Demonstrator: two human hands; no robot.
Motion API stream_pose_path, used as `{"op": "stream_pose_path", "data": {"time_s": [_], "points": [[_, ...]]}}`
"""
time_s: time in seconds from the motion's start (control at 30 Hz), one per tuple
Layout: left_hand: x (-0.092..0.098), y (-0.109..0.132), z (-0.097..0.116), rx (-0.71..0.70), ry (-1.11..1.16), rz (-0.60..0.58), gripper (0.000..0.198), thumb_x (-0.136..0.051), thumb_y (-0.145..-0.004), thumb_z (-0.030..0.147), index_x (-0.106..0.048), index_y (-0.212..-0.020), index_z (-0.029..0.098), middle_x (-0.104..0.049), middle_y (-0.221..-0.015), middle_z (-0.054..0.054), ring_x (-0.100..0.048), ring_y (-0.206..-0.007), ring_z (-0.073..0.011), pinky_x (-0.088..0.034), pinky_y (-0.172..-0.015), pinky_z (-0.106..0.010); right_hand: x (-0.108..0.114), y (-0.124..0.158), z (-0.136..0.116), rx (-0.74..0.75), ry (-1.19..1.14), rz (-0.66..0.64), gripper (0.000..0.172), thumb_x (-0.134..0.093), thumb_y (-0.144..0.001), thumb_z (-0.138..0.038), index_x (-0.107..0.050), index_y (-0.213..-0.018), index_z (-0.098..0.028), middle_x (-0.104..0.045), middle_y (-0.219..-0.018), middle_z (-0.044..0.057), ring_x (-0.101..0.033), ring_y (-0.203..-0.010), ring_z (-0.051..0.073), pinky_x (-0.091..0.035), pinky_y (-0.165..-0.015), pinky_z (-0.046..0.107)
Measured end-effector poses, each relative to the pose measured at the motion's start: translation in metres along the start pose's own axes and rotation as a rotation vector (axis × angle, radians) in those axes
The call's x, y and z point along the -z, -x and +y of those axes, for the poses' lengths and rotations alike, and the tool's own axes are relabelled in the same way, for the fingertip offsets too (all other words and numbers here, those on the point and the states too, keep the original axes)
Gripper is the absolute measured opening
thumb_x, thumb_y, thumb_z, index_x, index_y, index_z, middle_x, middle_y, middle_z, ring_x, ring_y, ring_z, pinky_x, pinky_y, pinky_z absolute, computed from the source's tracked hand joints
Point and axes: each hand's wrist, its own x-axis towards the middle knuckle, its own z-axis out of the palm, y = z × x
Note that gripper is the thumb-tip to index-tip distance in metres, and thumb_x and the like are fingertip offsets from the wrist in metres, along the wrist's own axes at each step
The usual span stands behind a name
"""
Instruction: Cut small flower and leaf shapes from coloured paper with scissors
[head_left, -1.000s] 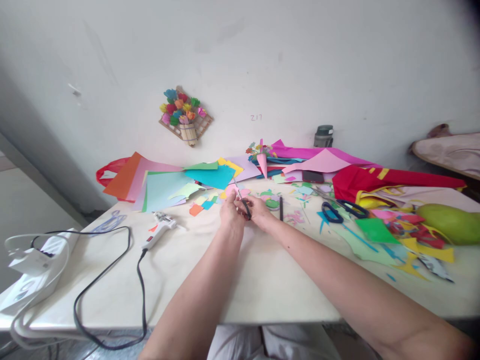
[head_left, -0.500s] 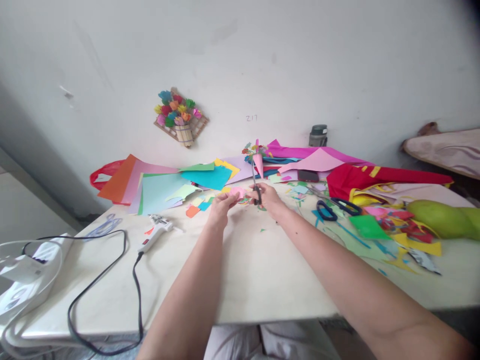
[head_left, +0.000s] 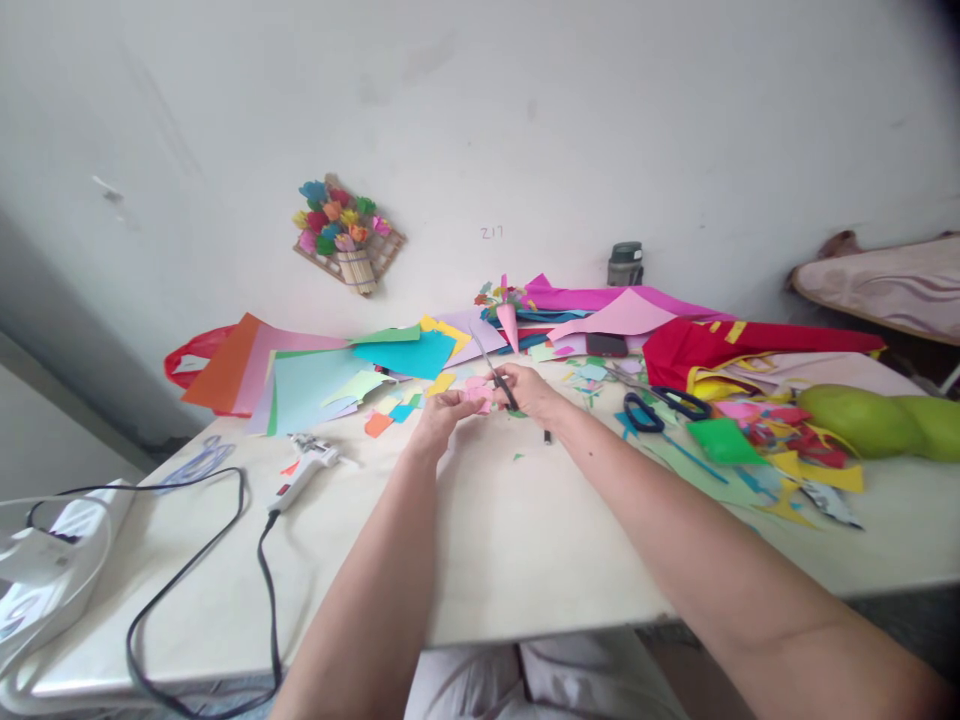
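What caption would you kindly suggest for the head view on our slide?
Left hand holding pink paper, right hand holding scissors, above a table bearing coloured sheets.

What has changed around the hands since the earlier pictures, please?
The right hand, holding the black-handled scissors, has moved right, parting from the left hand, and now hides most of the black stick. The left hand keeps near its place, pink paper at its fingertips. The glue gun and blue-handled scissors stayed put.
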Motion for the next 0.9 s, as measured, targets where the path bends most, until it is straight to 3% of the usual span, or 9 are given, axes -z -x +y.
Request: {"op": "stream_pose_path", "data": {"time_s": [0.2,0.33,0.5,0.73,0.9], "points": [[-0.001,-0.002,0.001,0.026,-0.085,-0.007,0.033,-0.083,-0.049,0.042,-0.067,-0.057,0.015,-0.066,-0.061,-0.003,-0.059,-0.063,-0.0147,-0.044,-0.072,-0.028,-0.002,-0.005,0.007,0.03,0.034,0.039,0.03,-0.058,-0.053,-0.003,-0.057,-0.081,-0.015,-0.053,-0.049,-0.008,-0.046,-0.042,0.006,-0.037,-0.044,0.019],[-0.005,-0.002,0.0,0.072,-0.004,0.061,0.036,-0.085,-0.044,0.041,-0.062,-0.051,0.015,-0.062,-0.056,-0.002,-0.06,-0.062,-0.0149,-0.045,-0.074,-0.03,-0.005,-0.006,0.008,0.049,0.059,0.116,0.031,-0.057,-0.053,-0.003,-0.057,-0.082,-0.016,-0.05,-0.047,-0.009,-0.044,-0.042,0.008,-0.035,-0.043,0.019],[-0.006,-0.004,-0.007,0.123,0.094,0.065,0.035,-0.084,-0.047,0.041,-0.065,-0.059,0.014,-0.065,-0.064,-0.004,-0.059,-0.062,-0.0138,-0.045,-0.067,-0.028,-0.011,-0.006,0.01,0.03,-0.006,0.197,0.03,-0.054,-0.054,-0.006,-0.056,-0.082,-0.018,-0.049,-0.046,-0.009,-0.046,-0.043,0.009,-0.036,-0.045,0.02],[-0.015,-0.006,-0.014,0.053,0.226,0.146,0.035,-0.084,-0.048,0.038,-0.059,-0.055,0.014,-0.06,-0.06,-0.001,-0.058,-0.063,-0.0114,-0.048,-0.069,-0.026,-0.018,-0.009,0.021,0.076,-0.061,0.305,0.03,-0.055,-0.056,-0.009,-0.055,-0.084,-0.019,-0.051,-0.049,-0.008,-0.049,-0.045,0.01,-0.038,-0.045,0.02],[-0.018,-0.005,-0.012,0.009,0.292,0.169,0.034,-0.084,-0.049,0.035,-0.06,-0.057,0.014,-0.061,-0.061,0.0,-0.06,-0.064,-0.0117,-0.049,-0.077,-0.029,-0.02,-0.009,0.021,0.073,-0.074,0.3,0.03,-0.057,-0.057,-0.01,-0.054,-0.085,-0.019,-0.051,-0.05,-0.008,-0.051,-0.046,0.01,-0.039,-0.046,0.02]]}}
